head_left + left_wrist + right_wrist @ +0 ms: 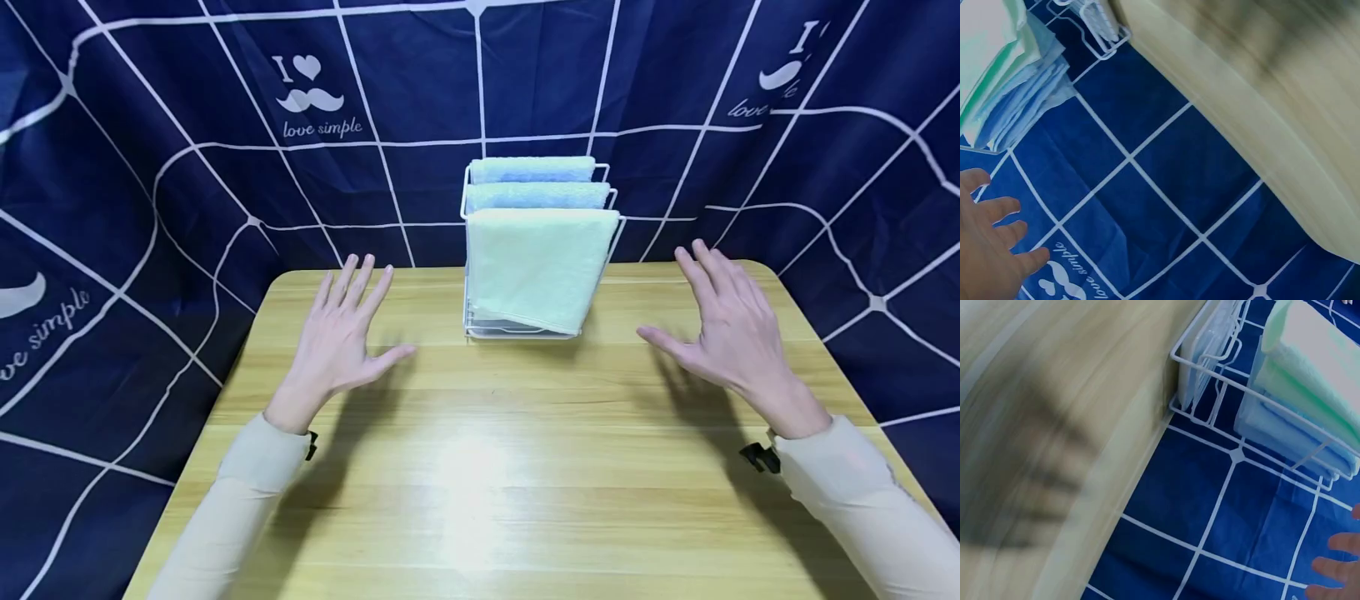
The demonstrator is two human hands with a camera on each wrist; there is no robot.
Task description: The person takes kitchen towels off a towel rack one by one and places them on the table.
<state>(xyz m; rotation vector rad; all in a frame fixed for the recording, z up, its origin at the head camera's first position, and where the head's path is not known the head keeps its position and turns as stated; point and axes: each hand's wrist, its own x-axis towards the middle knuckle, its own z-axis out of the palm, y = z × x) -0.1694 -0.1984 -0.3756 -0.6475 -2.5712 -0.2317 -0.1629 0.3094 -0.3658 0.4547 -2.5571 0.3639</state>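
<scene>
A white wire rack (467,275) stands at the back of the table with several folded towels hung over it. The front towel (542,267) is pale mint green; behind it hang a light blue towel (538,196) and another pale blue one (532,168). My left hand (333,337) is held to the left of the rack, fingers straight and spread, touching nothing. To the right of the rack, my right hand (723,325) is likewise spread and holds nothing. Fingertips of the left hand (997,240) and right hand (1338,565) also show in the wrist views, apart from the towels.
The light wooden table (480,417) has rounded back corners. Around its back and sides hangs a dark blue curtain (420,83) with white grid lines, close behind the rack. A white tray-like base (517,333) sits under the rack.
</scene>
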